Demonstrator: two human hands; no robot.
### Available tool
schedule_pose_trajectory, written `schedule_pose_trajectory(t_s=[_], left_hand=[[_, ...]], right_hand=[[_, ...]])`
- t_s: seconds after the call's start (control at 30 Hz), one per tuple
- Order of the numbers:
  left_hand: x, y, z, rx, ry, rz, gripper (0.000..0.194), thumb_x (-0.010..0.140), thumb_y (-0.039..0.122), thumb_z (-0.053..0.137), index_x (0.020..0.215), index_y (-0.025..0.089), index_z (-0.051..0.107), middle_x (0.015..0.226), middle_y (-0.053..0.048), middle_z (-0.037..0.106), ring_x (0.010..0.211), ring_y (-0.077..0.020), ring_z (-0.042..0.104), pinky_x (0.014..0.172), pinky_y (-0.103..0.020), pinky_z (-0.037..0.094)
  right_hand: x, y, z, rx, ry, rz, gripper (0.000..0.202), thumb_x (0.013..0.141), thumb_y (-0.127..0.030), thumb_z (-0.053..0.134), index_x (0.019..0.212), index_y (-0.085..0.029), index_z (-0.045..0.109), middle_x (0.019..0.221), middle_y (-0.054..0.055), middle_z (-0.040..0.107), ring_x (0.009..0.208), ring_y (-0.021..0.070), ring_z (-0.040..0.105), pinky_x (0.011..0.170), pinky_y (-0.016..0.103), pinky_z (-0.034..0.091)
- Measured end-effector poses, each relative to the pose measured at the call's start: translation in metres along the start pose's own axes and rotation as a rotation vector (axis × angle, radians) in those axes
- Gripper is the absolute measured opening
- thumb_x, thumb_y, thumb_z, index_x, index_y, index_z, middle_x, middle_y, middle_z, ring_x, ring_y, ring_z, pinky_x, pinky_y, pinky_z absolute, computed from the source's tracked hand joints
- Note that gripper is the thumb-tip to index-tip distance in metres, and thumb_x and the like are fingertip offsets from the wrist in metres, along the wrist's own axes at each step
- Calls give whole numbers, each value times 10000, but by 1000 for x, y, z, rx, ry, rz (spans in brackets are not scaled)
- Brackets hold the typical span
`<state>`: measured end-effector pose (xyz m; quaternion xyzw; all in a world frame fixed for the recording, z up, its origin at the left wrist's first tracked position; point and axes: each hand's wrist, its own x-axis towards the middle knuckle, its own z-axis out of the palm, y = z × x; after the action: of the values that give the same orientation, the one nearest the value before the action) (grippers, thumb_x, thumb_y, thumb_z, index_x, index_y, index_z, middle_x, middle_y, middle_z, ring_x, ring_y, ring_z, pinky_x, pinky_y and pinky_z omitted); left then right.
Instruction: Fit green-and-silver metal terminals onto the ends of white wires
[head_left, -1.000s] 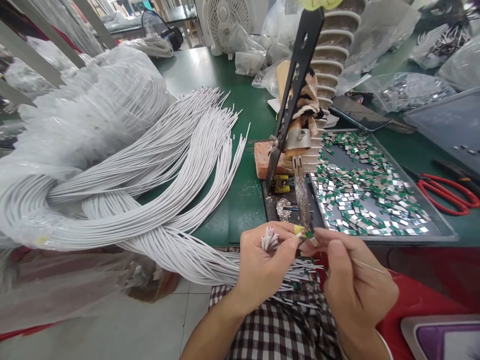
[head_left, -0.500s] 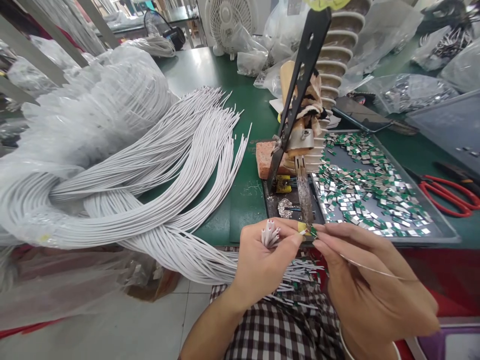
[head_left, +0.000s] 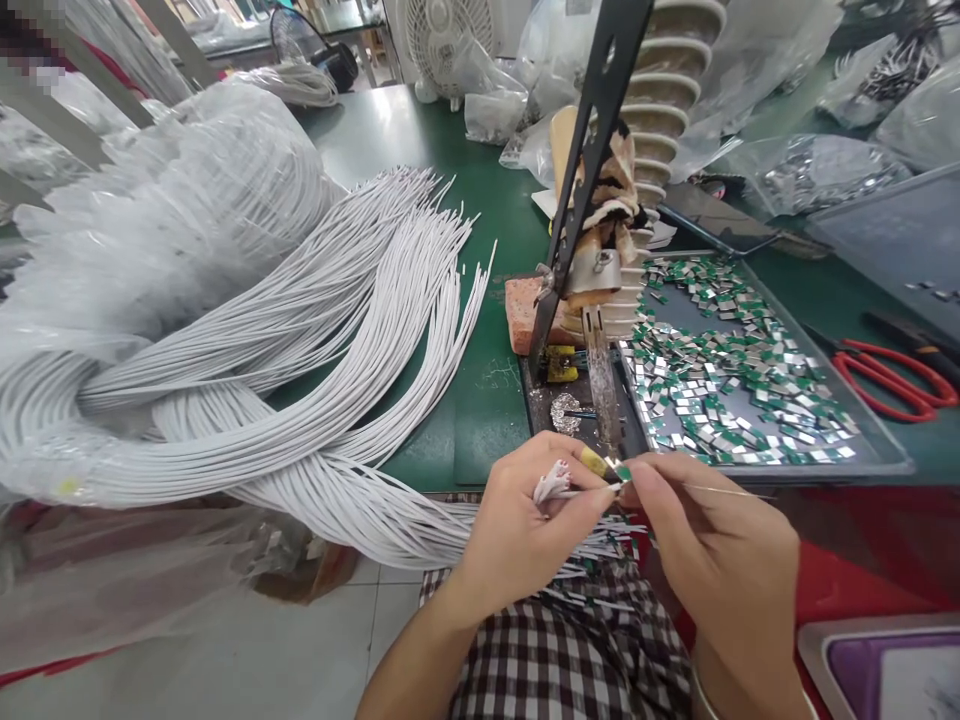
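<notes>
My left hand grips a small bunch of white wire ends and pinches one wire with a tiny green chip at its tip, just under the soldering iron tip. My right hand meets it from the right, holding a thin solder wire at the chip. A big bundle of white wires sweeps from the left across the green table to my lap.
A grey tray with several green and silver chips lies on the right. The iron stand, a brick, red-handled scissors, a fan and plastic bags crowd the back.
My right hand drew back toward the left hand after swinging out right, and the solder wire now lies level at the chip. The left hand has tilted slightly, turning the wire ends.
</notes>
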<state>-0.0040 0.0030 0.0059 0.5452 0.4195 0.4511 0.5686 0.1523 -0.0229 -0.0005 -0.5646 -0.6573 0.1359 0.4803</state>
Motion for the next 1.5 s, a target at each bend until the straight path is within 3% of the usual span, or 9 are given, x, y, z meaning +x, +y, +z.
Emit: schedule_pose_trajectory(t_s=[0.23,0.37,0.7,0.87,0.97,1.07,1.27,1.4,1.5], left_hand=[[4,1,-2,-151,22,-89,186,797,116,652,616,153,630,794,-33,695,686,-125,565,620,-235,437],[6,6,-1,-161,47,-86,169,779,125,673,614,151,646,787,-34,688,685,-129,578,598,-234,430],[8,3,-4,-276,47,-30,163,791,131,720,635,155,681,765,-10,672,724,-120,598,701,-230,465],[5,0,-4,-246,26,-91,160,769,108,719,625,154,667,786,-20,677,718,-127,600,647,-234,445],[3,-1,-2,-192,16,-89,146,776,113,713,643,156,671,804,-26,695,698,-127,600,624,-234,440],[-1,-3,-2,-102,-32,-74,142,807,116,709,676,160,678,836,-36,720,730,-141,628,670,-244,467],[-16,-10,-16,77,-110,38,352,1061,293,468,916,181,768,1029,-91,757,994,-214,677,901,-314,492],[-22,-11,-18,185,-161,-42,230,1045,289,519,1091,191,722,897,-49,726,817,-189,656,778,-286,487],[-22,-8,-14,245,-271,3,174,1020,177,521,1068,189,688,966,-56,713,863,-192,647,785,-278,476]], right_hand=[[-10,3,6,-103,124,-72,240,995,-143,524,1002,-231,747,960,18,792,836,139,765,740,236,599],[-11,3,10,13,267,-164,236,896,-72,674,1045,-240,745,958,6,788,874,176,763,801,319,620],[-3,-3,9,-16,237,-266,414,797,35,751,1107,-240,752,1052,0,765,930,144,719,849,309,601],[-9,-1,9,109,223,-140,346,867,-18,678,1105,-259,750,897,-25,777,782,141,733,721,295,607],[-10,-1,12,84,203,-12,319,931,-65,605,1142,-268,732,855,-29,771,727,118,723,713,263,602],[-10,-2,14,103,176,37,194,908,-106,662,994,-264,735,877,-24,761,763,121,713,740,255,595],[-13,1,1,278,92,183,150,858,-97,708,845,-246,701,790,-17,691,720,128,662,618,233,535],[-7,-1,-5,225,-18,25,132,846,-124,729,896,-238,684,818,9,678,801,163,646,709,296,546],[-2,-6,-3,174,-177,-144,146,867,-134,718,968,-239,701,837,5,720,805,156,642,723,295,548]])
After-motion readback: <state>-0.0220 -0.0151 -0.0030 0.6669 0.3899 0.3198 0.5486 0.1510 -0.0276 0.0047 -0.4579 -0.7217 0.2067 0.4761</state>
